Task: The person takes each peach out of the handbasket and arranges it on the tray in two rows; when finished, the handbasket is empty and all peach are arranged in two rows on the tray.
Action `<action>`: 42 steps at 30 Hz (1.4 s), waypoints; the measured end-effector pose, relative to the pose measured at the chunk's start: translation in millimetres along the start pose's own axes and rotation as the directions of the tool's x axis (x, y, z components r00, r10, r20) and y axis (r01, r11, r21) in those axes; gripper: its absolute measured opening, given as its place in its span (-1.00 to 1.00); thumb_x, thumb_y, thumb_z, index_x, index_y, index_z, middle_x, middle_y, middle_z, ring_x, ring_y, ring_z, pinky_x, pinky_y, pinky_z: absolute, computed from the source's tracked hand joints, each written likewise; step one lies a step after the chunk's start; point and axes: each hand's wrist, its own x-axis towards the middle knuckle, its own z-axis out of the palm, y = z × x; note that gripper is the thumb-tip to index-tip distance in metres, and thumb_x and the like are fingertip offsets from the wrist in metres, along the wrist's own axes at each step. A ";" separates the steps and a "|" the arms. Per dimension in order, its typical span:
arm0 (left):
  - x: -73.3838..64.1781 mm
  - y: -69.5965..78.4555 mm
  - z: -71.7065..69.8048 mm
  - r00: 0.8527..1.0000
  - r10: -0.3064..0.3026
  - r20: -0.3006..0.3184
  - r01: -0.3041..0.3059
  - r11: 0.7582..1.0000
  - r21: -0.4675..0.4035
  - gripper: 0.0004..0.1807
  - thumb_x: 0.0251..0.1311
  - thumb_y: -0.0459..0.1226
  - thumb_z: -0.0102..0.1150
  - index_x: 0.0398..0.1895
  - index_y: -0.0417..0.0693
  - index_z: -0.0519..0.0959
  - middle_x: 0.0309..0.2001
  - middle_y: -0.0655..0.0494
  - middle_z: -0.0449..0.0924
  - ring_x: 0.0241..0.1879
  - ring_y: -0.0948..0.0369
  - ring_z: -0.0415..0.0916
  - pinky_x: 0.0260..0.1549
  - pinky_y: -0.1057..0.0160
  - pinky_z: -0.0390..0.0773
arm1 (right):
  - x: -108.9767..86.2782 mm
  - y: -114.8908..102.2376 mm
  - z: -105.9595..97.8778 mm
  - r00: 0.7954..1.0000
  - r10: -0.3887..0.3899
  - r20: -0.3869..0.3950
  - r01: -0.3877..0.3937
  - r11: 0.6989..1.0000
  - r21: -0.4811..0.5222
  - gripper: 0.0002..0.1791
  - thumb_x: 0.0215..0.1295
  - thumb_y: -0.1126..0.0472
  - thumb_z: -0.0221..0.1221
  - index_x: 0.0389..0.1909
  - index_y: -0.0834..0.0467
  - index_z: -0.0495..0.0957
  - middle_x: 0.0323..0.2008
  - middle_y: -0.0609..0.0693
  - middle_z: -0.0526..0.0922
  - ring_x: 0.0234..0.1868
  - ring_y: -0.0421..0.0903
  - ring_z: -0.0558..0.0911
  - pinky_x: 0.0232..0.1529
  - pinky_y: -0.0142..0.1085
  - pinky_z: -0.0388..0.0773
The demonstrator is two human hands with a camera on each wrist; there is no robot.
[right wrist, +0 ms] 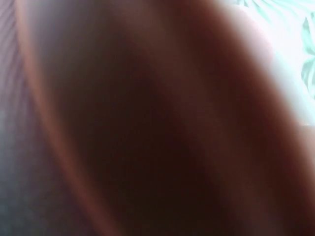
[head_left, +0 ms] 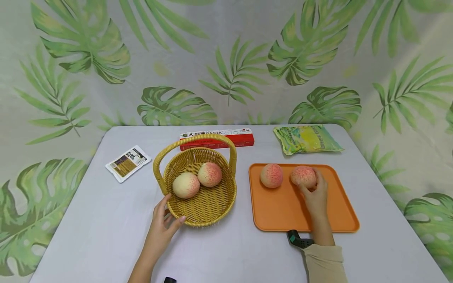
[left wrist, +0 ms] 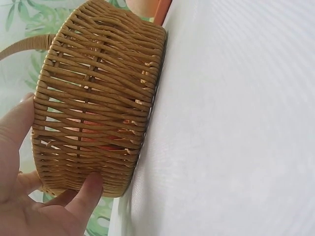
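My left hand (head_left: 162, 232) grips the near left side of a woven wicker basket (head_left: 212, 206), thumb at the front rim and fingers along the left. The left wrist view shows the fingers (left wrist: 88, 199) against the weave. Two peaches, one pale (head_left: 186, 185) and one redder (head_left: 210, 175), lie inside the basket. On the right, my right hand (head_left: 316, 194) holds a peach (head_left: 303, 176) between thumb and fingers over the upper part of an orange tray (head_left: 276, 214). Another peach (head_left: 271, 175) sits left of it on the tray. A blurred dark shape fills most of the right wrist view.
Behind the basket lies a red and white pasta box (head_left: 240, 138). A green and yellow bag (head_left: 308, 139) is at the back right, beyond the tray. A flat white and brown packet (head_left: 128, 163) rests at the left. Leaf-patterned cloth (head_left: 233, 78) hangs behind the white table (head_left: 106, 220).
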 end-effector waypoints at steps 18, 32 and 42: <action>-8.6 32.8 -0.5 1.000 0.024 0.007 -0.024 1.000 -0.003 -0.17 0.13 -0.29 0.18 0.36 -0.21 -0.10 0.28 -0.33 -0.18 0.13 -0.21 0.08 0.11 -0.13 0.18 | -10.5 -30.3 -10.6 0.992 0.027 -0.122 0.024 0.917 0.399 -0.26 0.11 0.33 0.21 0.28 0.23 0.06 0.25 0.14 0.10 0.24 0.06 0.08 0.27 -0.20 0.03; -1.2 0.3 0.3 1.000 0.025 -0.007 -0.025 1.000 -0.004 -0.14 0.10 -0.19 0.21 0.38 0.01 -0.08 0.31 -0.19 -0.18 0.16 -0.10 0.08 0.12 -0.04 0.21 | -47.7 -128.4 8.4 0.823 -0.564 -0.062 0.447 0.578 0.683 -0.34 0.07 0.51 0.17 0.19 0.46 0.11 0.19 0.36 0.16 0.24 0.12 0.15 0.28 -0.18 0.03; -3.5 13.9 -1.4 1.000 -0.004 0.007 0.004 1.000 -0.019 -0.15 0.11 -0.26 0.21 0.37 -0.10 -0.08 0.30 -0.25 -0.18 0.16 -0.14 0.07 0.13 -0.05 0.19 | -81.0 -177.6 55.5 0.638 -0.678 0.365 0.463 0.716 0.523 -0.19 -0.08 0.52 0.29 0.22 0.43 0.11 0.21 0.29 0.20 0.27 0.04 0.14 0.27 -0.15 0.07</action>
